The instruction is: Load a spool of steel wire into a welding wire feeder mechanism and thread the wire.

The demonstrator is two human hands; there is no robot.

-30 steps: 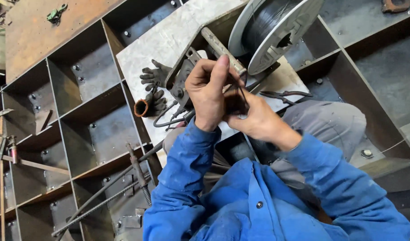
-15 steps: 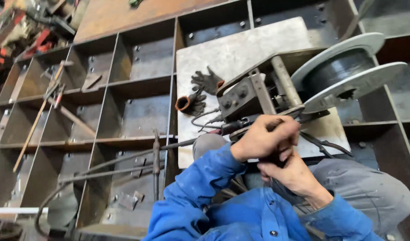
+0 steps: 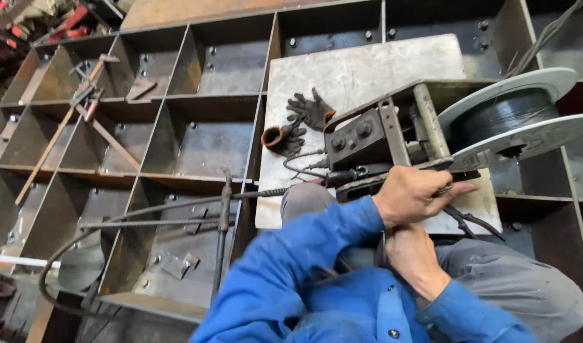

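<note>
Your left hand [image 3: 413, 194] pinches a thin wire [image 3: 445, 188] at the near edge of the feeder [image 3: 380, 136] beside its spool [image 3: 510, 117], your right hand [image 3: 413, 257] curls closed just nearer, grip hidden, gloves [image 3: 298, 124] lying left on the plate [image 3: 361, 70].

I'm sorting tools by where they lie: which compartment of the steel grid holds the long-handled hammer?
The far-left compartment in the upper row: the long-handled hammer slants across it, while the neighbouring cells hold only small plates and bolts.
</note>
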